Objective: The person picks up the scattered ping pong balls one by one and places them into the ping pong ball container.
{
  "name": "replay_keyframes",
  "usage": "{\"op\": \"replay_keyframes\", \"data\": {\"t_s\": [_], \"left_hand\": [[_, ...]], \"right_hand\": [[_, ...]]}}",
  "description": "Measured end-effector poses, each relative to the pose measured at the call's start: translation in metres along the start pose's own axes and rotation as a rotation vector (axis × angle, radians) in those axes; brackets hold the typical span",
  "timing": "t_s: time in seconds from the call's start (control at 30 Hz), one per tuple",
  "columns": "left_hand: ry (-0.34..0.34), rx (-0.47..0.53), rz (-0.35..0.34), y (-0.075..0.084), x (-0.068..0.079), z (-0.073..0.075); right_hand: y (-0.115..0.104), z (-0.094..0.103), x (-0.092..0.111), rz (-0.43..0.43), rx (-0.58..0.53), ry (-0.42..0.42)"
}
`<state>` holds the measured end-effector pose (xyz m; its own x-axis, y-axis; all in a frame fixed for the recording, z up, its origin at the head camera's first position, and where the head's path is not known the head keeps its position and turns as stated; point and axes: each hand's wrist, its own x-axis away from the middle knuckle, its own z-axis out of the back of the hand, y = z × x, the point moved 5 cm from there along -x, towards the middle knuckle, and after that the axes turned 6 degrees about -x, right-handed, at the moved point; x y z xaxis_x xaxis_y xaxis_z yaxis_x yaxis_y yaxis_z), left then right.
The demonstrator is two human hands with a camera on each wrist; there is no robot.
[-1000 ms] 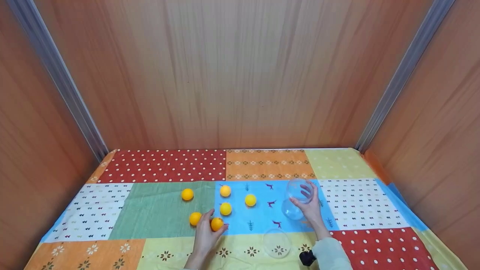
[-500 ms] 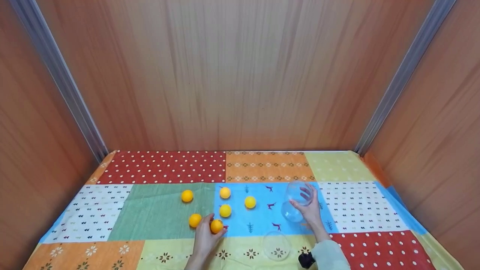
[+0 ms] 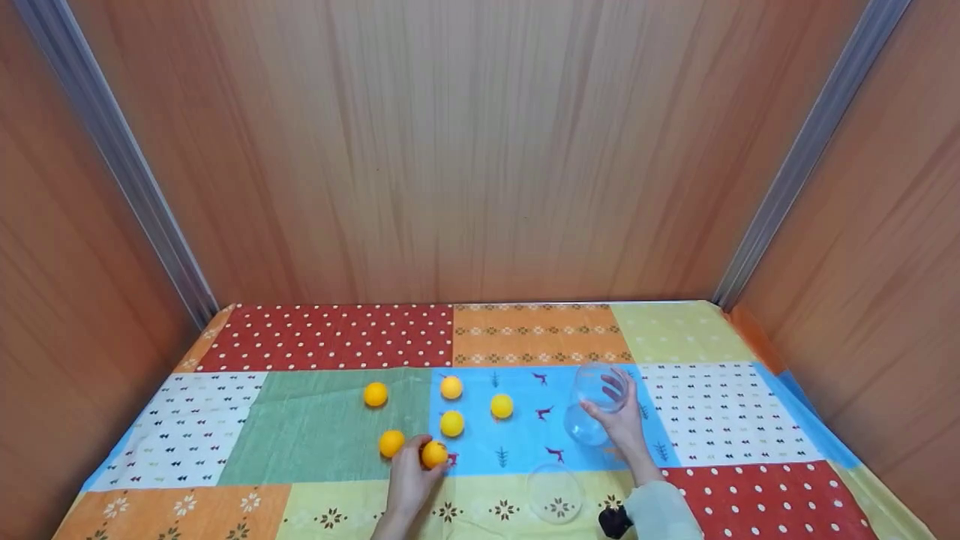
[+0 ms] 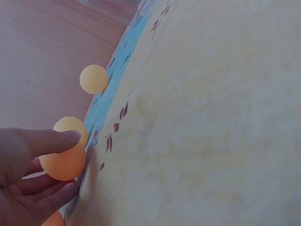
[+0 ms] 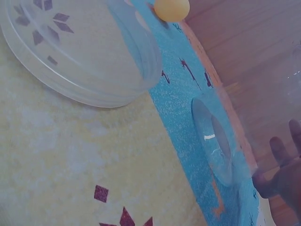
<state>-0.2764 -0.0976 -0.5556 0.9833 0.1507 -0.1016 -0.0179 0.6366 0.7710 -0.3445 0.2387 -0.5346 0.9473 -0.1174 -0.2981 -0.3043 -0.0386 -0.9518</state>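
Observation:
My left hand (image 3: 409, 480) holds an orange ping-pong ball (image 3: 434, 454) between thumb and fingers, low over the cloth; in the left wrist view the thumb crosses the ball (image 4: 66, 162). Another orange ball (image 3: 391, 443) lies just left of these fingers. My right hand (image 3: 624, 424) grips a clear, see-through jar (image 3: 589, 420) standing on the blue patch, fingers round its far side and thumb on the near side. In the right wrist view the jar's rounded base (image 5: 211, 141) shows beside the fingers. A clear round lid (image 3: 555, 493) lies in front of the jar.
Several more orange balls rest on the cloth, among them one ball (image 3: 375, 394) on green and another ball (image 3: 502, 406) nearest the jar. A patchwork tablecloth (image 3: 337, 337) covers the table. Wood-grain panels (image 3: 480, 150) enclose the back and sides.
The left thumb and fingertips have drawn in closer round the ball, which stays about where it was. My right hand and the jar hold still.

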Motion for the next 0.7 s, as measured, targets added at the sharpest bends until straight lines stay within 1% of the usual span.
{"op": "replay_keyframes", "data": {"t_s": [0.1,0.33,0.43,0.57,0.7], "left_hand": [[-0.004,0.001,0.006,0.001,0.0,0.001],[0.017,0.004,0.0,0.004,-0.002,0.003],[0.018,0.016,0.007,0.007,-0.004,0.004],[-0.004,0.028,0.035,0.013,-0.007,0.005],[-0.019,0.036,0.02,0.02,-0.011,0.007]], "right_hand": [[0.001,0.0,0.0,-0.009,-0.009,0.001],[-0.026,-0.01,0.008,-0.031,-0.011,-0.006],[-0.024,-0.009,0.008,-0.031,-0.034,-0.005],[-0.013,-0.005,0.004,-0.042,-0.043,-0.008],[-0.003,-0.002,0.002,-0.05,-0.047,-0.007]]}}
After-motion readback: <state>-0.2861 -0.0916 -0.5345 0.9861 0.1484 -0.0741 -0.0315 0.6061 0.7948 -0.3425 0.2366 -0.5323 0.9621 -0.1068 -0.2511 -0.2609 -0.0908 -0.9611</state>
